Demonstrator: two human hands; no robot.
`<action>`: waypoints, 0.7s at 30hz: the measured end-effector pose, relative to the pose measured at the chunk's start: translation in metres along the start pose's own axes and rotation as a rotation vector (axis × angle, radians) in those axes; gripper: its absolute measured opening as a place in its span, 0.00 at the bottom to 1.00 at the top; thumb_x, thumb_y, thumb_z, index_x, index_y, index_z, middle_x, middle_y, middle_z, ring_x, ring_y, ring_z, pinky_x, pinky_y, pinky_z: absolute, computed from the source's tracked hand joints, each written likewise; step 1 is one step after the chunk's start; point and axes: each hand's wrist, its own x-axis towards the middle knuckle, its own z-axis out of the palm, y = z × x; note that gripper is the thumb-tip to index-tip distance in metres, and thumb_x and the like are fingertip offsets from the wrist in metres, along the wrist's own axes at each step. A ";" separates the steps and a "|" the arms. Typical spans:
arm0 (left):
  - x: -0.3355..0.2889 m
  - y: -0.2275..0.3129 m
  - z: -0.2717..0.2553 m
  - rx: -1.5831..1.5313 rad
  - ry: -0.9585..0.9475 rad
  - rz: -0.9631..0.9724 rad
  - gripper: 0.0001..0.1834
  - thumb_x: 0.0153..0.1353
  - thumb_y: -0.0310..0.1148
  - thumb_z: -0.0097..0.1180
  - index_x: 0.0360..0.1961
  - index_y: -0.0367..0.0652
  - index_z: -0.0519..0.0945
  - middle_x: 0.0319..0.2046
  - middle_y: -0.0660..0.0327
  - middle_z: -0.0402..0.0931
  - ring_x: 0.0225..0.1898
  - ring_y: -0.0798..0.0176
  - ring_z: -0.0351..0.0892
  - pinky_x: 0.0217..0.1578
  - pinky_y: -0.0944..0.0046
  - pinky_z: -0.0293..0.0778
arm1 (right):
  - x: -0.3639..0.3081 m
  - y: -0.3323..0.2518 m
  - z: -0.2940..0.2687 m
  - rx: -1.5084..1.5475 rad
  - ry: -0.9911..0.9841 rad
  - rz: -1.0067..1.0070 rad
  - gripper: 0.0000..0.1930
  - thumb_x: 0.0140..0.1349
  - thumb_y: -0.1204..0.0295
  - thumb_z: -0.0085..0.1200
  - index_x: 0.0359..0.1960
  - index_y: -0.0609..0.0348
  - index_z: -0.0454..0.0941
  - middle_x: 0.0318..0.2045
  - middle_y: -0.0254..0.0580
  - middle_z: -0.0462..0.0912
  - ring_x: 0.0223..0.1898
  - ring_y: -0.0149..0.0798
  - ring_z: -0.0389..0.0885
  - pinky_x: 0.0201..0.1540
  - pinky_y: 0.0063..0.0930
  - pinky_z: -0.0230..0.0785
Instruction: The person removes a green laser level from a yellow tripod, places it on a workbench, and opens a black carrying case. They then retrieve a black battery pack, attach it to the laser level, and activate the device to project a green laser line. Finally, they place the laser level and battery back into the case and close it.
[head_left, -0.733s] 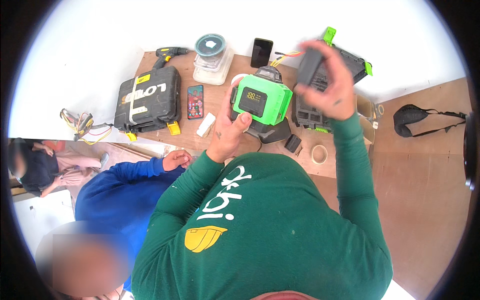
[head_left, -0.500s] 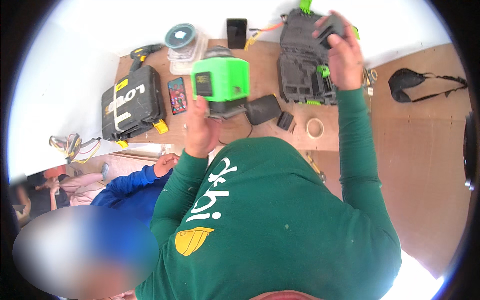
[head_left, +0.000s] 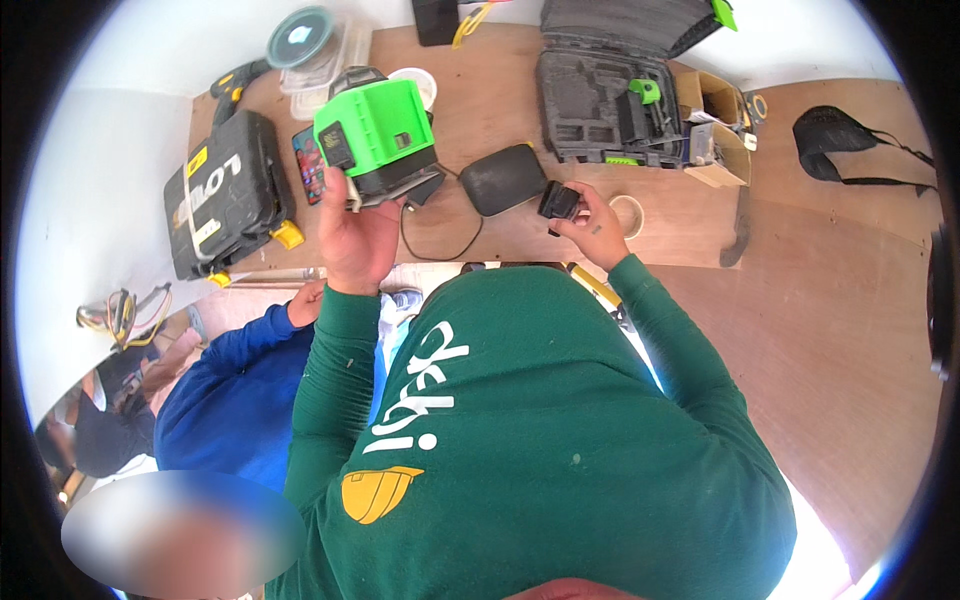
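A bright green and black laser level [head_left: 378, 128] rests upright in my left hand [head_left: 358, 240], with the thumb against its near side and most fingers hidden beneath the base. My right hand [head_left: 594, 226] is low over the tabletop, its fingers closed around a small black block [head_left: 558, 202]. Whether that is one block or two close together, I cannot tell. Just left of it lies a flat black pouch [head_left: 503, 180]. A roll of tape [head_left: 627, 216] sits right beside my right hand. Below the laser level, a thin black cable [head_left: 440, 256] loops on the wooden table [head_left: 690, 222].
An open black foam-lined case [head_left: 590, 105] stands at the back, cardboard boxes [head_left: 718, 150] beside it. Left are a black toolbox [head_left: 228, 195], a drill [head_left: 235, 88], a phone [head_left: 308, 165] and plastic tubs [head_left: 300, 40]. A co-worker's blue sleeve [head_left: 248, 345] is close at my left.
My right hand has come down from beside the case's lid to the black block near the tape roll. My left hand has shifted left with the laser level. The view has tilted slightly.
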 end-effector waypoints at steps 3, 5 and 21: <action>0.014 -0.034 0.005 -0.041 0.011 -0.094 0.28 0.75 0.41 0.57 0.72 0.43 0.70 0.67 0.55 0.76 0.67 0.52 0.76 0.71 0.42 0.67 | 0.007 0.007 -0.007 0.057 0.009 -0.039 0.38 0.57 0.68 0.74 0.68 0.65 0.70 0.42 0.42 0.86 0.40 0.31 0.84 0.46 0.28 0.78; 0.030 -0.066 0.011 -0.025 -0.025 -0.125 0.29 0.73 0.38 0.59 0.71 0.43 0.69 0.67 0.56 0.76 0.68 0.52 0.75 0.72 0.42 0.65 | 0.009 0.010 -0.015 0.105 -0.031 -0.035 0.38 0.58 0.69 0.73 0.69 0.65 0.70 0.42 0.42 0.86 0.40 0.31 0.83 0.47 0.28 0.78; 0.114 -0.166 0.067 0.263 0.017 -0.287 0.34 0.67 0.31 0.66 0.71 0.47 0.65 0.60 0.60 0.77 0.62 0.60 0.77 0.62 0.51 0.72 | 0.004 0.048 -0.064 0.229 -0.182 0.063 0.37 0.60 0.66 0.72 0.69 0.64 0.69 0.47 0.44 0.86 0.45 0.33 0.85 0.50 0.29 0.78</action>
